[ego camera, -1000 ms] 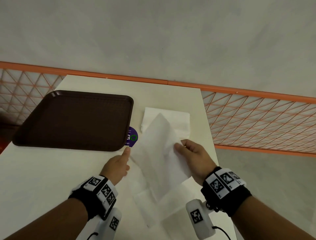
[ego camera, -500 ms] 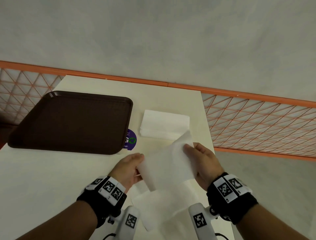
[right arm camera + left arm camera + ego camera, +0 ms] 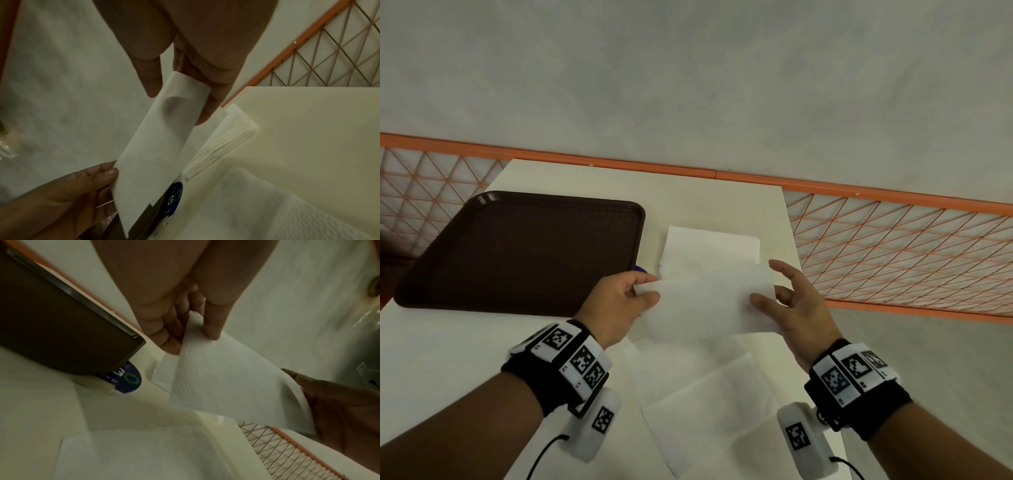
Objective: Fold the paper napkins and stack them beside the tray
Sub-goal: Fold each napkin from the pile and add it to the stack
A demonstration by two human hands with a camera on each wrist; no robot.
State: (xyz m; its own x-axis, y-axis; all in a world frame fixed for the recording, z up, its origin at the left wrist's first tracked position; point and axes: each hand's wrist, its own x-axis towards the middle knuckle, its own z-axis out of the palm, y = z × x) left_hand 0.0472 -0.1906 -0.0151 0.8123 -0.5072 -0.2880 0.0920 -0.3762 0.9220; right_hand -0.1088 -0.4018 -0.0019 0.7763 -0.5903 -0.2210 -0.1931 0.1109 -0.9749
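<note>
Above the table [image 3: 722, 198], left hand [image 3: 616, 301] and right hand [image 3: 796, 308] each pinch an end of a folded napkin [image 3: 705, 301], the napkin stack [image 3: 709, 246] at its 12 o'clock, right of the brown tray [image 3: 517, 253].

Cream table [image 3: 705, 202] runs from centre to 6 o'clock in head view. Round blue sticker [image 3: 128, 379] with a green ring and white lettering lies on the tabletop, partly hidden; lettering too blurred to read. Orange railing with diamond wire mesh [image 3: 893, 246] crosses from 9 to 3 o'clock behind the table, grey floor [image 3: 688, 75] beyond at 12 o'clock.
</note>
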